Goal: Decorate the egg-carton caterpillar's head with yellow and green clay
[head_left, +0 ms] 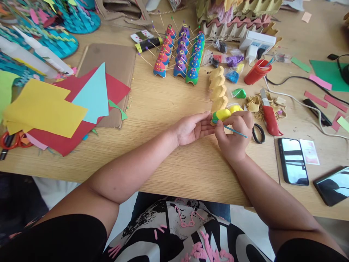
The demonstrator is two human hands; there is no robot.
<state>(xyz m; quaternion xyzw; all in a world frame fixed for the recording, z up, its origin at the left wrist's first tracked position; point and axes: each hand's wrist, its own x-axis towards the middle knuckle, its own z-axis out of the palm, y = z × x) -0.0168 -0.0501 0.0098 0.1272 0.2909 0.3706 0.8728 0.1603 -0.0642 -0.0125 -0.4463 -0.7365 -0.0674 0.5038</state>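
My left hand (194, 128) lies palm up, thumb and fingers supporting an egg-carton piece covered in yellow and green clay (222, 115). My right hand (236, 134) pinches a thin blue stick (235, 131), its tip against the green side of the piece. A bare tan egg-carton strip (217, 89) stretches away just beyond; whether it joins the covered piece I cannot tell. Yellow clay (235, 108) shows behind my right knuckles. Farther off stand three rows of painted egg-carton caterpillars, red (163, 54), purple (180, 54) and blue-green (195, 60), with pins for feelers.
Right: a red-handled knife (271, 118), black scissor handle (258, 133), red cup (256, 72), phone (294, 162) and second dark device (334, 185). Left: coloured paper sheets (46, 105) over cardboard (109, 54), and glue bottles (40, 52). Egg cartons (231, 29) are stacked behind.
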